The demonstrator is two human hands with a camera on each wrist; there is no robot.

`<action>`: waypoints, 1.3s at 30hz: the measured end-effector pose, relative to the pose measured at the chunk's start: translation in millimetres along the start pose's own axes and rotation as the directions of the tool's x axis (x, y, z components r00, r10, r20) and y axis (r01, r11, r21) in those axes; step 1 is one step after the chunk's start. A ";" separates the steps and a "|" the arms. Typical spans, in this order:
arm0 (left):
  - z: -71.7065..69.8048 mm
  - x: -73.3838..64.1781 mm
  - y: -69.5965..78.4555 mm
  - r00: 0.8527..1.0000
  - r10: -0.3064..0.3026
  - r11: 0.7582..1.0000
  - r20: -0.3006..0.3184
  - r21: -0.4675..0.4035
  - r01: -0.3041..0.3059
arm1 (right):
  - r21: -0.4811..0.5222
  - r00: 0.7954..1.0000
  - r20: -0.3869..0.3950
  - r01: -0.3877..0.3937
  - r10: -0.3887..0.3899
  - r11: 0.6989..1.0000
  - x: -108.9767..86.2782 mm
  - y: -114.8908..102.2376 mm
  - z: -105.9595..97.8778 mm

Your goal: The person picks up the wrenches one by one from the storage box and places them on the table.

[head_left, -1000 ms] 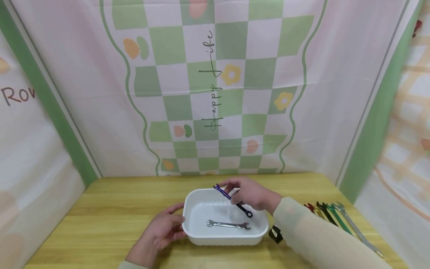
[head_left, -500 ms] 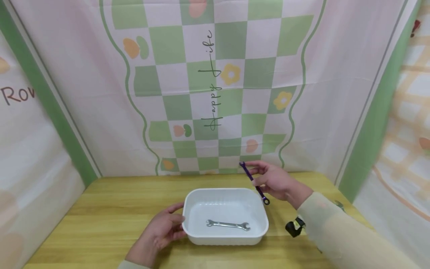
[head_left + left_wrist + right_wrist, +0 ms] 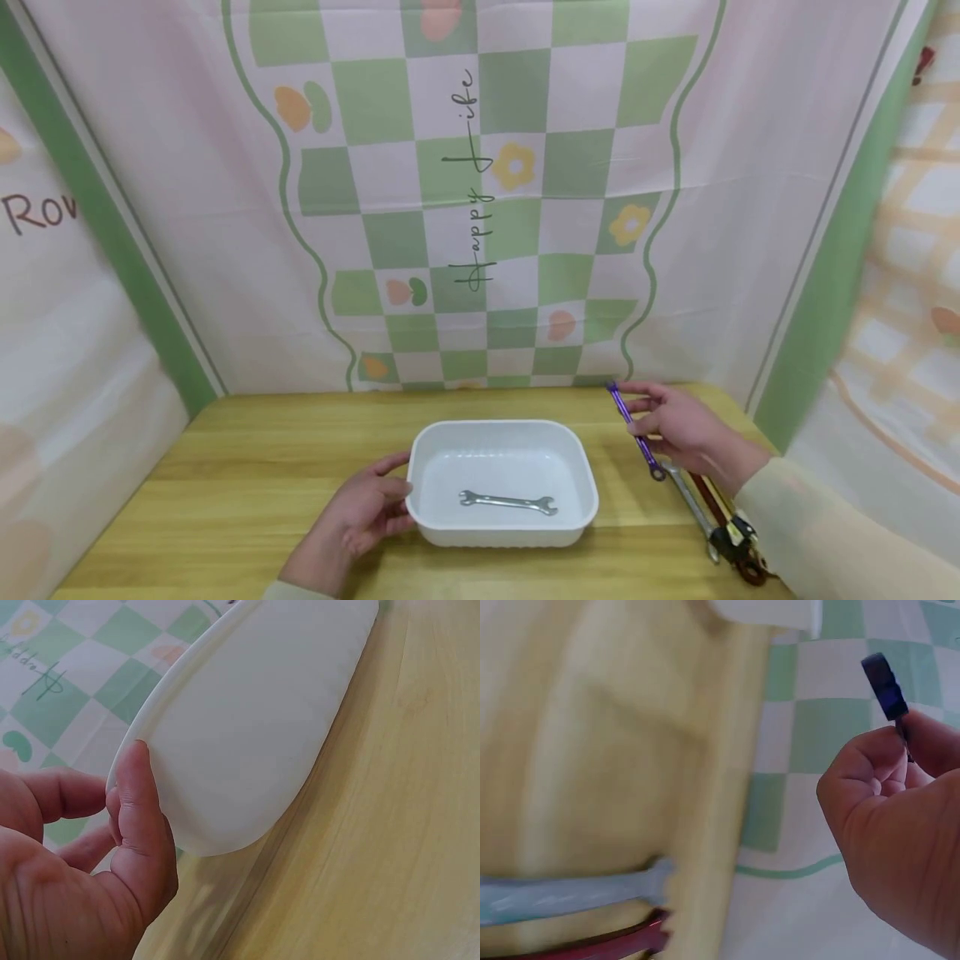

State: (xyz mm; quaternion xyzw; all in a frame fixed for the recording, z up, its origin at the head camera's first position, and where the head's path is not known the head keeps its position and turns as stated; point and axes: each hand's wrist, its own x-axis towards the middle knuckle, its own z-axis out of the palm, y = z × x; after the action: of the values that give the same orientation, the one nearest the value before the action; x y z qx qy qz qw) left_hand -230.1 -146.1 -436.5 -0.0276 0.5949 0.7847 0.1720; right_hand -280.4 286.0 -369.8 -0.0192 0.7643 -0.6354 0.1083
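In the head view my left hand [image 3: 371,508] grips the left rim of a white plastic basin [image 3: 506,537]; the left wrist view shows the thumb and fingers pinching the basin's edge [image 3: 225,742]. One silver open-end wrench [image 3: 510,502] lies inside, near the front wall. To the right of the basin, my right hand [image 3: 686,425] pinches a purple combination wrench [image 3: 622,405] between thumb and fingers, its ring end pointing down toward me. From the right wrist, that wrench [image 3: 885,688] shows end-on above the fingertips.
Beneath the right forearm lie a silver wrench [image 3: 692,502], a red wrench [image 3: 607,943] and a yellow one [image 3: 720,497], partly covered by the sleeve and a black wrist mount [image 3: 738,537]. A patterned cloth [image 3: 480,208] hangs behind the wooden table [image 3: 300,442].
My right hand has carried the purple wrench from over the basin out to the right, to beside the other wrenches. The left hand and the basin stay put.
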 end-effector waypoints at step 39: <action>-0.8 1.2 0.2 1.000 -0.005 1.000 -0.005 -0.008 0.005 | -0.666 0.973 -0.229 -0.124 -0.043 0.735 -37.6 67.8 -12.2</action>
State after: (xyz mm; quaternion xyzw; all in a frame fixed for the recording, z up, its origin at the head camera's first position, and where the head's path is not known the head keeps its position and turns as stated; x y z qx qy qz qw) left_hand -231.4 -146.6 -436.9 -0.0319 0.5922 0.7865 0.1723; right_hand -238.7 317.0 -428.6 0.0328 0.9501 -0.3097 0.0193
